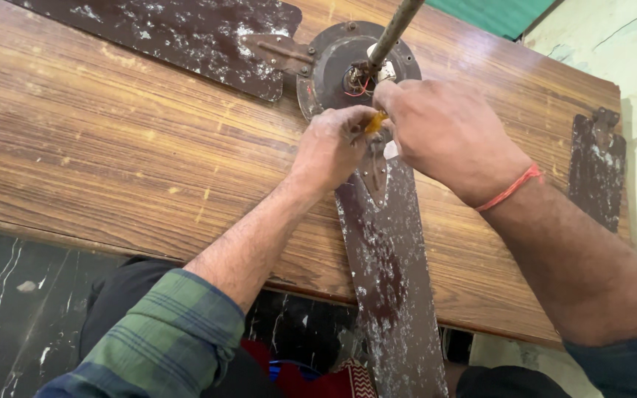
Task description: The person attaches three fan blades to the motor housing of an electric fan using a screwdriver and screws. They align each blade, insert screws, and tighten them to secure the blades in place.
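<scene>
Ceiling fan motor hub (348, 63), a round, rusty brown metal disc with red wires at its centre, lies at 12 o'clock on the wood-grain bench (112, 147). I see my left hand (331, 147) and right hand (444, 136) meeting just below it, at the root of a long, flaking brown blade (392, 287) that runs toward 6 o'clock. The left grip is closed around a small yellow tool (374, 122). I cannot tell the right grip's state. A second blade (178, 37) points to 10 o'clock.

Single head-worn view, looking steeply down, close over wooden table (112, 147), toward its far edge
</scene>
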